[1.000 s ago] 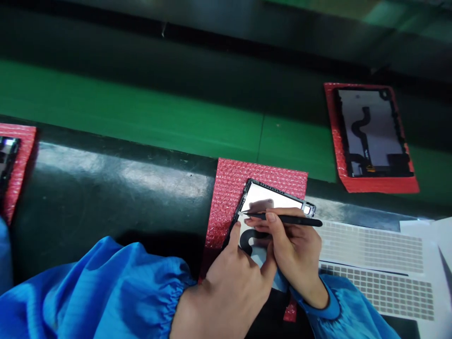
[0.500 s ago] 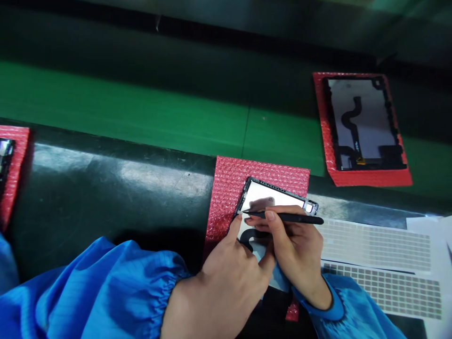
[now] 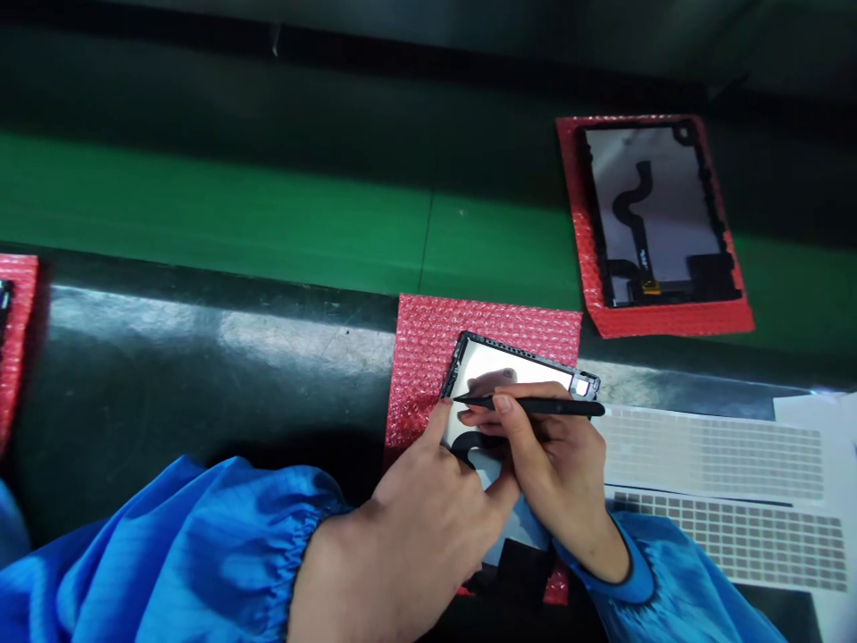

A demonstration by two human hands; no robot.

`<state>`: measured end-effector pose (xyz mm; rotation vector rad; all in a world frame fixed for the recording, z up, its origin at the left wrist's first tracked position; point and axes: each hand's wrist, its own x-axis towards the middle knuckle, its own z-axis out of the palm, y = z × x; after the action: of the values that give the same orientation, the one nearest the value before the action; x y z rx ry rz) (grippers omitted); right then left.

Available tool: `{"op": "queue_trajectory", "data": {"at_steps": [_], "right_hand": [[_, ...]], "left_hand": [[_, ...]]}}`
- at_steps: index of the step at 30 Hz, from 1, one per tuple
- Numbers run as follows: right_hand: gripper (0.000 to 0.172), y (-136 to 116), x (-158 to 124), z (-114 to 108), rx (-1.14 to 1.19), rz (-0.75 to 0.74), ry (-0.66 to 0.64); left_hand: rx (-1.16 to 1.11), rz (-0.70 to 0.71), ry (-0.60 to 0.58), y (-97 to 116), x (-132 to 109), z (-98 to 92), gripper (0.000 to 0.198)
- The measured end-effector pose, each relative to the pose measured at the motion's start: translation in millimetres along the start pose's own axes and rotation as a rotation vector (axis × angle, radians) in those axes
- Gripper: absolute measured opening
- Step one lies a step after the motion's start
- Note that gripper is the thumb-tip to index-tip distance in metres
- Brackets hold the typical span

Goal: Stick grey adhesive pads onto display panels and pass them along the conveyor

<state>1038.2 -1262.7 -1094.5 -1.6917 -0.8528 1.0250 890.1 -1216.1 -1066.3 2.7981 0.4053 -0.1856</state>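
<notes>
My right hand [image 3: 559, 451] grips black tweezers [image 3: 549, 406] between thumb and fingers. Their fine tip meets the left edge of a tablet screen assembly [image 3: 532, 366], which has a black frame and a shiny pale back. My left hand [image 3: 421, 509] reaches over the lower part of the assembly, index finger stretched to that same edge beside the tip and thumb out to the side. A curved dark flex cable [image 3: 469, 440] shows partly between the hands. Beneath lies a red bubble-wrap sheet [image 3: 421, 357]. Any small piece at the tweezer tip is hidden or too small to make out.
Sheets of small grey stickers [image 3: 769, 536] lie to the right on white paper. A second screen assembly [image 3: 676, 205] rests on red bubble wrap on the green surface [image 3: 301, 223]. More red bubble wrap [image 3: 20, 330] is at the left edge, near blue cloth [image 3: 12, 522].
The view has shifted slightly, moving the far screen assembly left and up. A small pale bit at the tweezer tip no longer shows. Both hands keep nearly the same pose.
</notes>
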Motion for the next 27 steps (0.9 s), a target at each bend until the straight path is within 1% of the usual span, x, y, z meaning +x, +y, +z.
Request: {"op": "queue_trajectory", "data": {"at_steps": [4, 8, 10, 14, 17, 20, 22, 23, 25, 26, 27], "right_hand": [[0.012, 0.6, 0.5, -0.4, 0.017, 0.004, -0.003], [0.017, 0.8, 3.0, 1.4, 0.069, 0.015, 0.007], [0.02, 0.9, 4.7, 3.1, 0.116, 0.025, 0.014], [0.025, 1.9, 8.4, 5.9, 0.21, 0.032, 0.031], [0.031, 3.8, 11.0, 7.4, 0.261, 0.029, 0.046], [0.036, 3.5, 11.9, 7.2, 0.326, 0.004, 0.075], [0.036, 0.3, 9.3, 2.9, 0.365, -0.038, 0.089], [0.035, -1.9, 6.7, -1.5, 0.371, -0.068, 0.097], [0.032, -6.1, -1.2, -15.6, 0.352, -0.135, 0.126], [0.031, -7.0, -6.1, -25.1, 0.334, -0.162, 0.15], [0.03, -6.6, -11.4, -35.7, 0.32, -0.178, 0.183]], "left_hand": [[-0.031, 0.032, -0.063, -0.8, 1.3, -0.7, 0.081], [-0.069, 0.014, -0.038, 0.8, -0.8, 0.0, 0.099], [-0.093, 0.011, -0.026, 0.5, -2.3, -0.1, 0.104], [-0.143, 0.024, -0.025, -1.3, -3.3, 0.1, 0.107], [-0.138, 0.032, -0.062, -1.9, -0.2, 0.5, 0.11], [-0.147, 0.032, -0.114, -3.4, 4.5, -2.6, 0.102], [-0.218, -0.016, -0.09, -6.7, 4.3, -7.2, 0.089], [-0.255, -0.075, -0.062, -9.4, 2.1, -9.6, 0.078], [-0.291, -0.27, 0.002, -17.0, -7.0, -12.3, 0.051], [-0.287, -0.392, 0.036, -21.9, -13.6, -11.8, 0.043], [-0.273, -0.508, 0.067, -27.1, -20.7, -9.7, 0.04]]}}
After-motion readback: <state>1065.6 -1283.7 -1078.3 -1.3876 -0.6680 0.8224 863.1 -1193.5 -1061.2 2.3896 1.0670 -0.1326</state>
